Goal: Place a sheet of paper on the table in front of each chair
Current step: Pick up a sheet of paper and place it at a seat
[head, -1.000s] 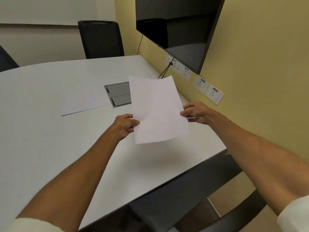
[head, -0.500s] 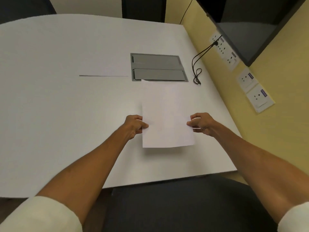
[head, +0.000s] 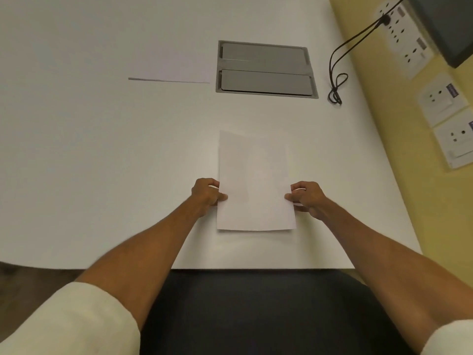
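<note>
A white sheet of paper [head: 254, 183] lies low over the white table [head: 102, 162], near its front edge. My left hand [head: 206, 194] pinches the sheet's left edge, and my right hand [head: 307, 197] pinches its right edge. Directly below the table edge is the dark seat of a chair [head: 256, 311]. A second stack of paper [head: 176, 70] lies flat farther back, left of the centre; only its near edge stands out against the table.
A grey cable hatch [head: 266, 69] is set into the table behind the sheet. A black cable [head: 337, 85] loops on the table at the right and runs up to wall sockets [head: 404, 32] on the yellow wall. A screen's corner [head: 450, 26] shows top right.
Both hands have lowered the sheet from mid-air down to the table near its front edge. The view has tilted down, so the far chairs and most of the screen have left the frame.
</note>
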{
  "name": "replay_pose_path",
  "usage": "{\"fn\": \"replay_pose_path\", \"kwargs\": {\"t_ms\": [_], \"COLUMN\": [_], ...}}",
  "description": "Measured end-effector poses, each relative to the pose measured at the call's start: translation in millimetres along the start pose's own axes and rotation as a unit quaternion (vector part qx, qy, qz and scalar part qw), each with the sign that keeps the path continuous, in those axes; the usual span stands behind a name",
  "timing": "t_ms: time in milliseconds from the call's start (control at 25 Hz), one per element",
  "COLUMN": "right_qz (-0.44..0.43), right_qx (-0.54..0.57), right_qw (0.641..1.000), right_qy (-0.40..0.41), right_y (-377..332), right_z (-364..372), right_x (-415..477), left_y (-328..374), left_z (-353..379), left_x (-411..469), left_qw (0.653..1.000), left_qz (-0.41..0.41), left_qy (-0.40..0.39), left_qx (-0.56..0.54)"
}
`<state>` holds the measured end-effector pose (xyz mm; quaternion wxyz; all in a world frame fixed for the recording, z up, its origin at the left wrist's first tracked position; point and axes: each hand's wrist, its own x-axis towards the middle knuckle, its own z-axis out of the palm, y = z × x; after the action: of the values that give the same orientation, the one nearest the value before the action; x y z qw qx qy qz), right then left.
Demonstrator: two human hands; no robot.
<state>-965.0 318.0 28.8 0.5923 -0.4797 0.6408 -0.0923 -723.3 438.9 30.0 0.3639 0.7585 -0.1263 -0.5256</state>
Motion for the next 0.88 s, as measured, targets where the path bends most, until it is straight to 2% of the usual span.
{"fn": "replay_pose_path", "kwargs": {"t_ms": [280, 520, 760, 880], "right_qz": [-0.009, -0.079, -0.103, -0.111], "right_qx": [-0.025, -0.093, -0.127, -0.144], "right_qw": [0.999, 0.991, 0.983, 0.98], "right_qy": [0.031, 0.062, 0.082, 0.085], "right_y": [20, 27, 31, 33], "right_z": [2, 4, 9, 11], "right_x": [22, 21, 24, 24], "left_y": [-5, -15, -20, -23], "left_z": [13, 12, 14, 14], "left_x": [10, 12, 19, 21], "left_qw": [0.995, 0.989, 0.982, 0.969], "left_qz": [0.019, 0.052, 0.067, 0.075], "left_qy": [0.037, 0.06, 0.076, 0.093], "left_qx": [0.086, 0.122, 0.162, 0.216]}}
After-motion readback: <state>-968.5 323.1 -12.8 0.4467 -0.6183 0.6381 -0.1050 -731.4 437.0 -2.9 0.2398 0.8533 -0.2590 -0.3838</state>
